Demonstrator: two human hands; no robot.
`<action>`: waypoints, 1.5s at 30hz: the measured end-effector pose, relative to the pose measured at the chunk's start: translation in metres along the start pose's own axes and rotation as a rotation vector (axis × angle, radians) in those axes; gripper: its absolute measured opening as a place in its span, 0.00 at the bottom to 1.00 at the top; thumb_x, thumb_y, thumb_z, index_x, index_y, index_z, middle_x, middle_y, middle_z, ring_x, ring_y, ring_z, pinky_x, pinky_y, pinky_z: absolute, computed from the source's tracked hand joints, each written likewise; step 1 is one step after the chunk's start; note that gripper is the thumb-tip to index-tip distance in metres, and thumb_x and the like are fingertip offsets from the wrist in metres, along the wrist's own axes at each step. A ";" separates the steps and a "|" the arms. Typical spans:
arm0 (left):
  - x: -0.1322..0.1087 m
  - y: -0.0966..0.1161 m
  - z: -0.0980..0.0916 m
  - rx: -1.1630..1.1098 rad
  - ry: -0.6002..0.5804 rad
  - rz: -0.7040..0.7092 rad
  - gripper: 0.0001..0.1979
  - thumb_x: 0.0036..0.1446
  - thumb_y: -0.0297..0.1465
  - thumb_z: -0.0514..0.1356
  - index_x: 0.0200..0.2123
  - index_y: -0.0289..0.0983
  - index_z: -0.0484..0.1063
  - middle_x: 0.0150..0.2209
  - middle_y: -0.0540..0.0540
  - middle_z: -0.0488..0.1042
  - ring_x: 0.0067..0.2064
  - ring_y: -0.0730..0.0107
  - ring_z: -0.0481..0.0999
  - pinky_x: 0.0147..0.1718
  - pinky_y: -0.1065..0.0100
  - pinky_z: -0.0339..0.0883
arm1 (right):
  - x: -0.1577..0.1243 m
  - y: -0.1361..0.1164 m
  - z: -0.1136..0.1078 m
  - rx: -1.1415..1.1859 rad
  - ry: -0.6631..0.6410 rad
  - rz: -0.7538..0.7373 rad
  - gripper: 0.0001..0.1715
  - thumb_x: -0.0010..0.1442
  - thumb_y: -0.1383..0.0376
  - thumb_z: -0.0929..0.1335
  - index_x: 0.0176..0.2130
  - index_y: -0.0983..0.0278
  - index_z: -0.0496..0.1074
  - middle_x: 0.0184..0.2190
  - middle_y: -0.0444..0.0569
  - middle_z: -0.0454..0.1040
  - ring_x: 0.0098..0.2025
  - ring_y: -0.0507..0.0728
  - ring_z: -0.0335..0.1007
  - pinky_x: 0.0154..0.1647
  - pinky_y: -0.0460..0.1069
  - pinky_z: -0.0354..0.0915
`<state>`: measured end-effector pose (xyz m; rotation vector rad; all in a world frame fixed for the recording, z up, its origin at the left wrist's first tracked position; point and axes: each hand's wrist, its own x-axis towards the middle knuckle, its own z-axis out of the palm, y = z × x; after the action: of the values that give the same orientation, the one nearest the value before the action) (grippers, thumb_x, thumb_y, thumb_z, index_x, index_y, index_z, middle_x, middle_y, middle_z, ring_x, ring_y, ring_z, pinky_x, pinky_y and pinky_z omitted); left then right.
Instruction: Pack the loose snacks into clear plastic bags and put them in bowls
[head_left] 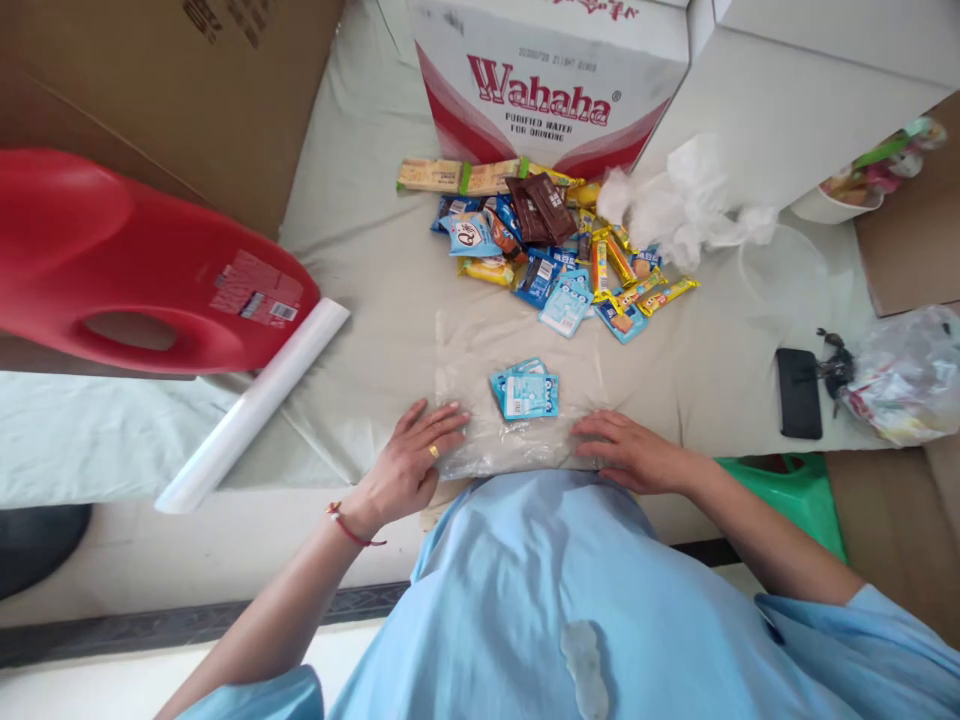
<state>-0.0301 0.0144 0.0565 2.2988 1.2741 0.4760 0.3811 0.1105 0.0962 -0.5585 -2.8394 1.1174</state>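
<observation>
A clear plastic sheet or bag [487, 460] lies flat at the near edge of the cloth-covered surface; I cannot tell which of the two it is. Several small light-blue snack packets [531, 395] are stacked on it. My left hand [416, 455] rests on the plastic's left side, fingers stretched out, with a ring and a red bracelet. On the right side, my right hand [630, 452] lies palm down with its fingers extended, touching the plastic's edge. Beyond the stack is a pile of wrapped snacks, with brown packets [541, 208], blue packets [538, 278] and yellow sticks [669, 295].
A white-and-red water carton [551, 90] stands behind the pile, beside crumpled white plastic [686, 205]. To the left are a red jug [172, 255] and a white plastic roll [251, 410]. A black phone [798, 393] and a knotted bag [907, 380] sit at right, above a green stool [802, 500].
</observation>
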 end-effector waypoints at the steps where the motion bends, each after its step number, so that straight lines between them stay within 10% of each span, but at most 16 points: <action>1: -0.003 0.001 0.000 -0.007 -0.034 -0.007 0.29 0.56 0.25 0.54 0.60 0.42 0.74 0.69 0.41 0.70 0.75 0.56 0.60 0.76 0.43 0.43 | -0.006 0.002 0.011 -0.031 0.019 0.038 0.22 0.69 0.61 0.69 0.61 0.58 0.73 0.66 0.59 0.70 0.68 0.66 0.64 0.68 0.67 0.63; 5: 0.001 0.003 0.006 0.009 -0.018 -0.085 0.16 0.64 0.33 0.56 0.51 0.43 0.78 0.66 0.40 0.73 0.72 0.54 0.67 0.75 0.42 0.44 | 0.001 0.007 0.034 -0.029 0.192 0.173 0.13 0.72 0.57 0.66 0.49 0.58 0.78 0.52 0.57 0.80 0.56 0.65 0.73 0.59 0.66 0.69; 10: 0.031 -0.002 -0.003 -0.114 0.127 -0.206 0.15 0.71 0.35 0.51 0.43 0.43 0.78 0.47 0.45 0.84 0.60 0.62 0.78 0.70 0.50 0.58 | 0.025 0.011 -0.002 0.151 0.332 0.248 0.16 0.74 0.56 0.63 0.41 0.59 0.75 0.33 0.50 0.78 0.37 0.58 0.74 0.42 0.54 0.71; 18: 0.077 -0.012 0.007 0.091 0.365 -0.579 0.17 0.66 0.41 0.56 0.27 0.41 0.73 0.35 0.40 0.77 0.48 0.50 0.74 0.50 0.49 0.70 | 0.064 0.049 -0.036 -0.080 0.341 0.560 0.10 0.70 0.62 0.64 0.42 0.62 0.74 0.34 0.51 0.77 0.38 0.60 0.72 0.40 0.51 0.67; 25: 0.075 -0.004 0.025 0.147 0.457 -0.709 0.13 0.66 0.38 0.57 0.47 0.37 0.75 0.46 0.36 0.73 0.54 0.46 0.70 0.57 0.45 0.64 | 0.092 0.016 -0.039 -0.283 0.485 0.491 0.18 0.74 0.63 0.60 0.52 0.62 0.76 0.46 0.58 0.74 0.50 0.65 0.71 0.51 0.56 0.68; 32: 0.061 0.011 0.010 0.059 0.766 -0.617 0.16 0.65 0.35 0.60 0.53 0.36 0.68 0.54 0.35 0.67 0.60 0.51 0.69 0.63 0.48 0.63 | 0.129 0.010 -0.030 -0.169 0.114 0.656 0.24 0.69 0.60 0.69 0.62 0.63 0.72 0.57 0.58 0.73 0.52 0.63 0.75 0.49 0.51 0.67; 45: 0.057 0.066 0.029 0.367 0.865 -0.131 0.19 0.56 0.24 0.66 0.51 0.45 0.74 0.46 0.43 0.78 0.58 0.55 0.75 0.58 0.52 0.65 | 0.154 0.006 -0.042 -0.102 0.110 0.493 0.12 0.69 0.69 0.67 0.46 0.63 0.81 0.45 0.53 0.81 0.47 0.58 0.76 0.45 0.48 0.63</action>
<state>0.0598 0.0266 0.0733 2.3354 2.0249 1.3859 0.2461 0.1949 0.1087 -1.3357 -2.7451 0.9497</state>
